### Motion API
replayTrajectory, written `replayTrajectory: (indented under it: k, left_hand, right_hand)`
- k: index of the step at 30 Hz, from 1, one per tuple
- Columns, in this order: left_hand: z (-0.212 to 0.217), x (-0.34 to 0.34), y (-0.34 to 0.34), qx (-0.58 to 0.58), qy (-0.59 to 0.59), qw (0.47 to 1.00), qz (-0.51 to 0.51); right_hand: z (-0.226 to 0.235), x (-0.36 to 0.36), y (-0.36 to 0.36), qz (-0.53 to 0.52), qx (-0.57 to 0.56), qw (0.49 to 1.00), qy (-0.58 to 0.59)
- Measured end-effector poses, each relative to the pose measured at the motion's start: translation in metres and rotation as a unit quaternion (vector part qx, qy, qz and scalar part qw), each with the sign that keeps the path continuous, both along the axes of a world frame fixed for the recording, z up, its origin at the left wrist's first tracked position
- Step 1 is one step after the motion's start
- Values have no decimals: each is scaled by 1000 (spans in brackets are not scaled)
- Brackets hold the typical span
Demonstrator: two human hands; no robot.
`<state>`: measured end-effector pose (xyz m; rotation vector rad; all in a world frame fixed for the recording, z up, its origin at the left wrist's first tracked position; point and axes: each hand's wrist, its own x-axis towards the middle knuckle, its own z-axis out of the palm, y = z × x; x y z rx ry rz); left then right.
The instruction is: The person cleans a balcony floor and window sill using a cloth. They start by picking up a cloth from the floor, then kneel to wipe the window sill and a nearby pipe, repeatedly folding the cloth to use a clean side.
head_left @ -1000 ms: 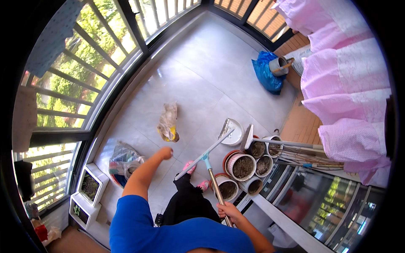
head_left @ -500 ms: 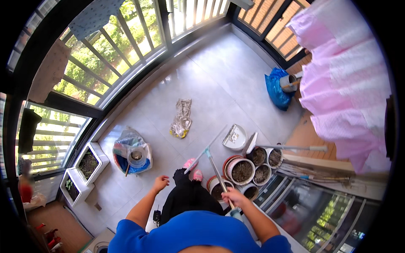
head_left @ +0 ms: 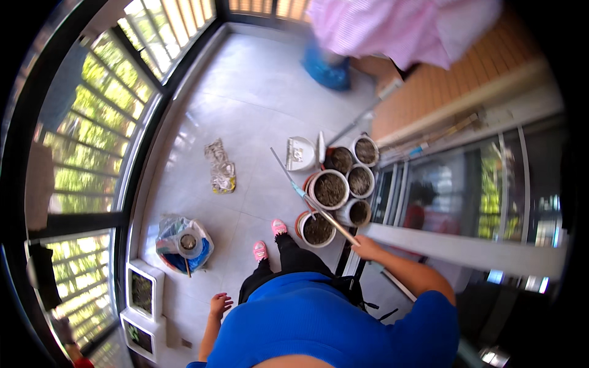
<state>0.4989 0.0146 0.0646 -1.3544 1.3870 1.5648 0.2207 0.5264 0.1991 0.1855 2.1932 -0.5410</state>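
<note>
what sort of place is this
Probably an enclosed home balcony: tall windows with bars look out on greenery, and pots of soil stand on a tiled floor.

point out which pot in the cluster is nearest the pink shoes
The cluster's lowest pot in the picture; the others sit higher and farther right, away from the pink shoes.

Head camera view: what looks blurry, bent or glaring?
In the head view, the hanging pink cloth and the blue plastic bag look smeared; in that view, the long black window frame bows; and in that same view, pale glare streaks the grey tiled floor.
</note>
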Motion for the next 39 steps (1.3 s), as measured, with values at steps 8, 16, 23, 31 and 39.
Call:
replayTrajectory:
  k: [8,16,23,31,39]
  left_hand:
    - [-14,8,-66,-6,14,999,28]
    - [-1,-16,-61,-15,50,997,-57]
    - [12,-26,-6,10,66,993,-96]
    - [36,-9,36,-38,73,979,-184]
    - [-4,36,16,-101,108,947,-287]
  right_hand:
    - [125,135,60,-74,121,989,-36]
    - [153,244,105,-61,259,959,-100]
    - [25,289,183,55,234,963,-121]
    - [-84,239,220,119,279,915,-268]
    - [-144,224,231,224,261,915,-209]
